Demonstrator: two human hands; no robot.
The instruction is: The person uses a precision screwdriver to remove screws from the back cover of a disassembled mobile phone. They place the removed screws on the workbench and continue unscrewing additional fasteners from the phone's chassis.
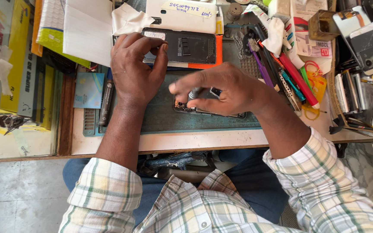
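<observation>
Right hand (227, 88) is pinching a small grey tool (194, 93) between thumb and fingers, just above an opened phone (203, 111) lying on the teal mat (160, 116) on the bench (195, 140). Left hand (137, 71) is resting with fingers curled on a dark phone back cover (191, 46) farther up, gripping nothing I can make out.
</observation>
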